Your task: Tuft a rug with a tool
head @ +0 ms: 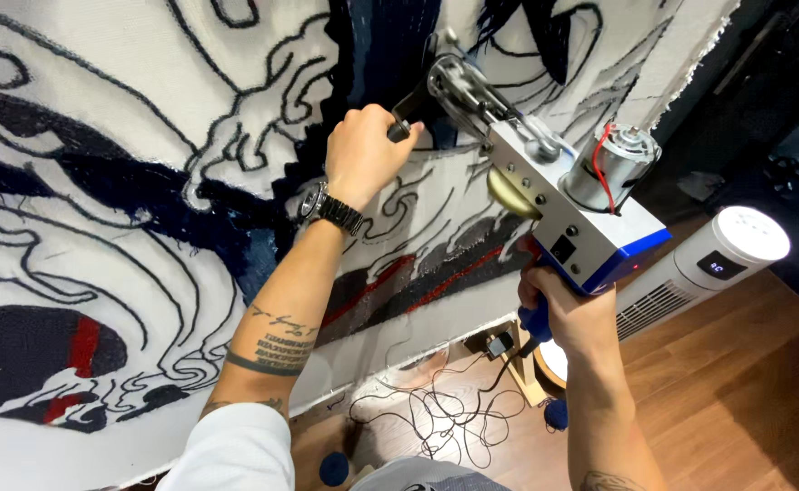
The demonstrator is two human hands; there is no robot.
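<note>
Nearest us, our white sleeve (231,450) gives way to a tattooed forearm. Below it, loose dark yarn (436,414) lies tangled on the wooden floor (736,382). Our right hand (568,314) is wrapped tight around the blue grip of the tufting gun (563,205), which slants up and left, its motor (610,168) on top. Our left hand (363,155), with a dark watch (329,209) at the wrist, is closed on the gun's black front handle (404,114). The hands are well apart, both clamped on the gun. Its tip meets the white cloth (99,136) with dark blue and red tufted patterns. A white tower fan (713,264) stands to the right.
</note>
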